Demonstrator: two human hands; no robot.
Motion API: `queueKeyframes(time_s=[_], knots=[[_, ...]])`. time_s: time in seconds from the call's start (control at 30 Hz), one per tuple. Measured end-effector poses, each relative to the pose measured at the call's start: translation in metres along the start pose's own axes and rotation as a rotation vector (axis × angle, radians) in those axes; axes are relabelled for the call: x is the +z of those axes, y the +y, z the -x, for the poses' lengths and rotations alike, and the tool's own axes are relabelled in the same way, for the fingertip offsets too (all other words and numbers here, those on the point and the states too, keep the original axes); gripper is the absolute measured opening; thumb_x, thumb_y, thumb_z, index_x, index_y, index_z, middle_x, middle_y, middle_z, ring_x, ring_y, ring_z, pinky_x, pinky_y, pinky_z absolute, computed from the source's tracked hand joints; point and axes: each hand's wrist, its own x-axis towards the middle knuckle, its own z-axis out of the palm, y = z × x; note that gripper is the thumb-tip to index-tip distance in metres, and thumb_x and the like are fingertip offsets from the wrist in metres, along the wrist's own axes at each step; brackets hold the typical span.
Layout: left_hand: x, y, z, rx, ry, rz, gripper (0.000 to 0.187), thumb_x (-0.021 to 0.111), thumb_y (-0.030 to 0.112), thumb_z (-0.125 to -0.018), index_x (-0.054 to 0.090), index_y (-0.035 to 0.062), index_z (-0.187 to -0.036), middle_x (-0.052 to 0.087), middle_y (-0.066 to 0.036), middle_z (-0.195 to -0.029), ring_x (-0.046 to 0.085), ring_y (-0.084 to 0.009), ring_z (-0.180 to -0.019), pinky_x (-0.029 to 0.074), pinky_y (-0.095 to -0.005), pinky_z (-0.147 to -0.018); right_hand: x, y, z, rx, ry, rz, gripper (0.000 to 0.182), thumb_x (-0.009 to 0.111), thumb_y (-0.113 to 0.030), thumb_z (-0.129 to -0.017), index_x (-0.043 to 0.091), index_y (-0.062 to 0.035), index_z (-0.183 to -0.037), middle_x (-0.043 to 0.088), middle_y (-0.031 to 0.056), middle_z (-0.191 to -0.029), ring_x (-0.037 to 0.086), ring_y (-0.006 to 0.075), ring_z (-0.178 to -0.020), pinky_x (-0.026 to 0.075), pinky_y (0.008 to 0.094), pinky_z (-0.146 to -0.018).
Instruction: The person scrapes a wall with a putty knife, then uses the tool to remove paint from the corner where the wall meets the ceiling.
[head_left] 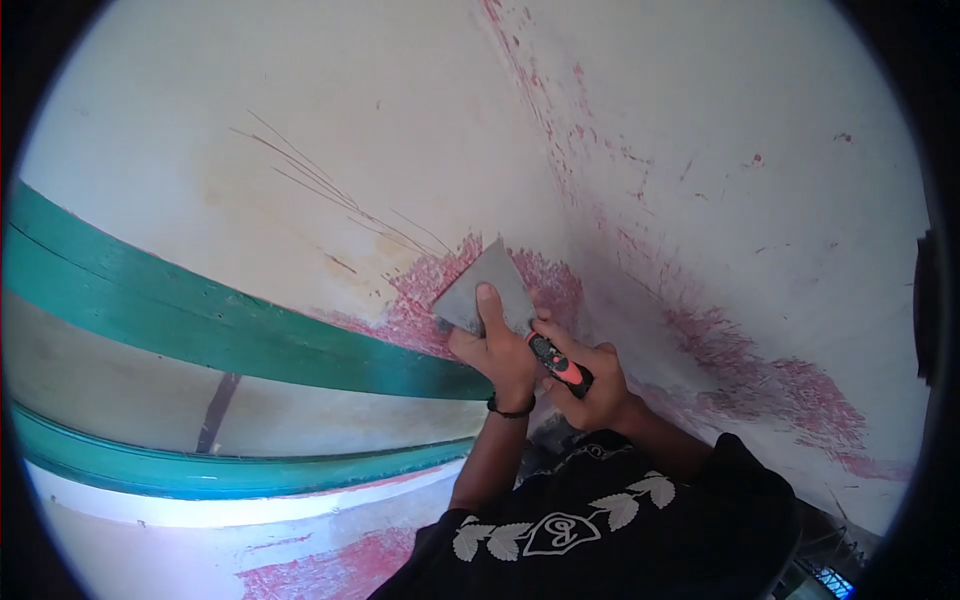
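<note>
A wide-bladed paint scraper point(487, 285) lies with its blade against the wall point(330, 190), over a patch of scraped red paint point(425, 310) near the corner. My right hand point(598, 390) is wrapped round the scraper's black and orange handle. My left hand point(492, 345), with a dark band at the wrist, grips the blade, its thumb pressed flat on the metal face. The left fingers behind the blade are mostly hidden.
A green trim band point(220, 305) runs along the wall on the left, with a second green band point(250, 477) below it. The adjoining wall point(780, 230) on the right carries red scraped patches. Thin scratches point(320, 180) mark the wall above the blade.
</note>
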Motion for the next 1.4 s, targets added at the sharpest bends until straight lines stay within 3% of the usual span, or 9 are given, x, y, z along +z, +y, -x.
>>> queueKeyframes(time_s=[0.13,0.23,0.33,0.6,0.73,0.83,0.9,1.1,1.4], knots=[[0.001,0.002,-0.001,-0.020,-0.013,0.004,0.036,0.055,0.027,-0.100,0.059,-0.0082,-0.096,0.067,-0.018,-0.073,0.063,-0.0218,-0.052,0.052,-0.0309,-0.046,-0.001,0.002,0.002,0.087,-0.027,-0.029,0.061,0.063,-0.001,-0.078,0.050,0.0051,-0.137,0.067,0.0236,-0.117,0.073,0.0223,-0.094,0.054,0.0299,-0.082],[0.000,-0.004,-0.002,0.046,0.001,0.001,0.035,0.056,0.026,-0.100,0.059,-0.0085,-0.095,0.066,-0.017,-0.073,0.063,-0.0215,-0.053,0.052,-0.0313,-0.047,0.008,0.014,0.002,-0.046,0.084,-0.053,0.064,0.063,-0.003,-0.074,0.050,0.0080,-0.136,0.071,0.0209,-0.100,0.072,0.0207,-0.078,0.053,0.0268,-0.076],[0.007,0.009,-0.003,0.076,-0.022,-0.010,0.034,0.056,0.024,-0.100,0.059,-0.0092,-0.095,0.066,-0.016,-0.074,0.064,-0.0220,-0.055,0.053,-0.0325,-0.048,0.000,0.002,0.001,0.000,-0.012,-0.055,0.063,0.063,-0.001,-0.078,0.049,0.0029,-0.139,0.064,0.0244,-0.123,0.070,0.0236,-0.103,0.052,0.0291,-0.088],[-0.004,0.000,-0.005,0.060,-0.037,0.024,0.035,0.057,0.024,-0.100,0.059,-0.0104,-0.095,0.066,-0.017,-0.076,0.065,-0.0226,-0.058,0.054,-0.0329,-0.050,0.009,0.009,0.003,-0.052,0.049,0.015,0.060,0.062,-0.001,-0.078,0.051,0.0028,-0.138,0.066,0.0244,-0.119,0.069,0.0211,-0.103,0.052,0.0300,-0.087],[-0.005,0.002,-0.011,0.022,-0.063,0.025,0.035,0.057,0.021,-0.100,0.064,-0.0126,-0.095,0.070,-0.015,-0.080,0.067,-0.0184,-0.062,0.054,-0.0312,-0.056,0.014,0.005,0.004,0.073,0.037,-0.053,0.060,0.063,-0.001,-0.078,0.051,0.0026,-0.137,0.066,0.0243,-0.119,0.069,0.0223,-0.105,0.052,0.0302,-0.088],[-0.013,0.001,-0.005,0.099,-0.057,-0.110,0.034,0.057,0.021,-0.100,0.064,-0.0118,-0.095,0.070,-0.014,-0.080,0.067,-0.0182,-0.063,0.054,-0.0313,-0.057,0.015,0.003,0.006,0.027,0.074,-0.047,0.061,0.063,-0.001,-0.078,0.051,0.0030,-0.137,0.067,0.0228,-0.118,0.069,0.0206,-0.102,0.052,0.0300,-0.087],[-0.016,-0.004,-0.003,0.087,-0.037,-0.059,0.034,0.057,0.022,-0.100,0.064,-0.0116,-0.096,0.069,-0.014,-0.080,0.067,-0.0182,-0.063,0.054,-0.0310,-0.058,0.021,0.012,0.007,-0.100,0.110,0.031,0.063,0.061,-0.002,-0.076,0.050,0.0052,-0.137,0.068,0.0166,-0.099,0.064,0.0137,-0.081,0.050,0.0268,-0.077],[-0.001,0.013,-0.010,0.116,-0.077,-0.039,0.035,0.057,0.023,-0.100,0.064,-0.0112,-0.098,0.069,-0.014,-0.080,0.068,-0.0186,-0.065,0.054,-0.0305,-0.058,0.015,0.002,0.001,0.075,0.057,-0.077,0.062,0.063,0.000,-0.078,0.050,0.0033,-0.139,0.065,0.0220,-0.123,0.067,0.0195,-0.106,0.051,0.0298,-0.090],[0.004,0.011,-0.014,0.199,-0.091,-0.100,0.035,0.057,0.023,-0.101,0.064,-0.0115,-0.098,0.069,-0.013,-0.082,0.068,-0.0188,-0.066,0.054,-0.0310,-0.058,0.006,0.008,-0.007,-0.016,0.071,-0.051,0.062,0.061,0.000,-0.078,0.050,0.0044,-0.139,0.069,0.0167,-0.110,0.064,0.0136,-0.099,0.048,0.0277,-0.089]])
